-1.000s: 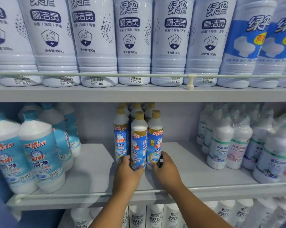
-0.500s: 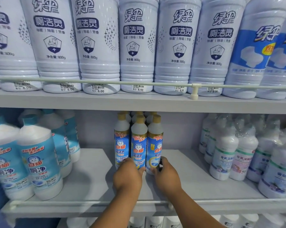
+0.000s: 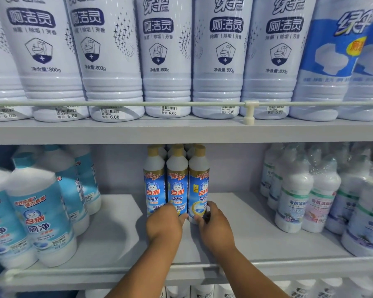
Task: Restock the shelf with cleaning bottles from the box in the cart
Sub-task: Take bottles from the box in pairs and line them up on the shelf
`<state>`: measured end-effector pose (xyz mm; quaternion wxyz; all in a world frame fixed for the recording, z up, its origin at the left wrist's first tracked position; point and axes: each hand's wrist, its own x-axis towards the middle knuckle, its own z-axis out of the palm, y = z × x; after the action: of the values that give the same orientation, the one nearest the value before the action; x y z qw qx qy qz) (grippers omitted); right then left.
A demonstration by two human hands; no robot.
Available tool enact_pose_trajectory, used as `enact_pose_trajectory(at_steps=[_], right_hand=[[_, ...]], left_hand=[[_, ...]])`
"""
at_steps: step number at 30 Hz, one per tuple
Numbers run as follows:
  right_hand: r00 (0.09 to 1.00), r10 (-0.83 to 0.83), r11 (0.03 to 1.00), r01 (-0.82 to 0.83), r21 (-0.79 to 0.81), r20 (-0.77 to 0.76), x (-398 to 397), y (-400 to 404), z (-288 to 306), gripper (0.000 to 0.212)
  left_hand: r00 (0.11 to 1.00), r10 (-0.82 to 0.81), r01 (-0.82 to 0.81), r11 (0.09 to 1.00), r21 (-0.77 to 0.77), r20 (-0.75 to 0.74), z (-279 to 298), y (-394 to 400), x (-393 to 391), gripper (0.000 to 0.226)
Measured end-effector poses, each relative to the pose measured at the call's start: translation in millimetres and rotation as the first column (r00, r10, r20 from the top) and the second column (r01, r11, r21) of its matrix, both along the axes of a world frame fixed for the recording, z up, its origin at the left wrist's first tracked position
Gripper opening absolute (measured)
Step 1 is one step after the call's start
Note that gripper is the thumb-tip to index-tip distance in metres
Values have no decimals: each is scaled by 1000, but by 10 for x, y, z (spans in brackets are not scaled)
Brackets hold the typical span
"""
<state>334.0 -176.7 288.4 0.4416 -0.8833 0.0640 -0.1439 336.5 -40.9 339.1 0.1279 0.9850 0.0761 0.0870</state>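
Both hands sit farther into the shelf than half a second ago, and the three front bottles stand closer together in an even row; the view has also drawn nearer, so the upper bottles fill more of the frame. Left hand (image 3: 164,223) reaches in palm-down, back of the hand toward the camera, fingers curled against the base of the middle bottle (image 3: 177,186); whether they wrap it or only press it cannot be told, since the hand covers them; the left bottle (image 3: 155,186) stands just beside, touching. Right hand (image 3: 216,225) comes in from the right, thumb and fingertips set round the foot of the right bottle (image 3: 198,186), gripping it. All three bottles are upright on the middle shelf (image 3: 121,233), well back from its front rail (image 3: 288,263), with more gold-capped bottles ranked behind them. Their blue labels carry a cat face, the red brand 白猫 and the words 蓝洁灵. On the left stand larger teal-capped bottles (image 3: 41,220) marked 白猫 厕净; on the right, shrink-wrapped white bottles (image 3: 293,203), label text blurred. On the upper shelf (image 3: 181,131) tall white bottles (image 3: 166,61) read 厕洁灵, 除菌 除垢 芳香, 净含量:800g; price stickers read 6.00.
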Motion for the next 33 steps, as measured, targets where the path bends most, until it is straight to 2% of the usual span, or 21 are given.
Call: enact_pose_trajectory(at_steps=[3, 5, 7, 8, 9, 10, 12, 13, 15, 17, 21, 25, 31, 33], right_hand=[[1000, 4, 1000, -4, -3, 11, -5, -7, 23, 39], [1000, 17, 1000, -17, -5, 16, -18, -8, 46, 43], [999, 34, 999, -34, -3, 20, -21, -13, 60, 49], [999, 38, 999, -38, 5, 16, -23, -13, 69, 49], [999, 35, 999, -36, 25, 6, -30, -11, 84, 45], [1000, 30, 998, -30, 53, -5, -39, -7, 103, 42], [1000, 17, 995, -15, 95, -21, -43, 0, 116, 38], [1000, 13, 995, -10, 102, -26, -44, 5, 120, 38], [1000, 4, 996, -2, 88, -29, -44, 19, 128, 41], [999, -6, 998, 8, 62, -33, -42, 22, 135, 41], [999, -9, 999, 10, 30, -38, -66, 26, 174, 35], [999, -15, 1000, 15, 2, -49, -85, 56, 214, 37], [992, -8, 1000, 8, -3, -127, -145, 93, 309, 41], [982, -7, 1000, 7, -1, -191, -183, 97, 409, 49]], left_hand=[[999, -6, 4, 999, 43, 54, 33, 75, -52, 54], [983, 23, -27, 999, 17, 183, 91, 214, -132, 48], [946, 97, -24, 973, -229, 310, 100, 414, -153, 35], [931, 134, 3, 926, -377, 338, 94, 510, -146, 29], [931, 153, 24, 880, -473, 331, 63, 600, -111, 29], [949, 140, 30, 852, -523, 282, 45, 670, -77, 39], [983, 47, 68, 800, -596, 176, 2, 751, -6, 59], [989, -12, 100, 779, -619, 144, -21, 764, 27, 56], [986, -93, 160, 778, -608, 140, -64, 765, 55, 38], [983, -92, 172, 784, -597, 162, -73, 770, 56, 32], [979, -104, 192, 763, -617, 176, -37, 765, 18, 35], [975, -139, 218, 756, -618, 173, 3, 783, -14, 35], [974, -203, 226, 796, -561, 103, 112, 839, -60, 36], [971, -230, 228, 816, -531, 64, 132, 857, -84, 37]])
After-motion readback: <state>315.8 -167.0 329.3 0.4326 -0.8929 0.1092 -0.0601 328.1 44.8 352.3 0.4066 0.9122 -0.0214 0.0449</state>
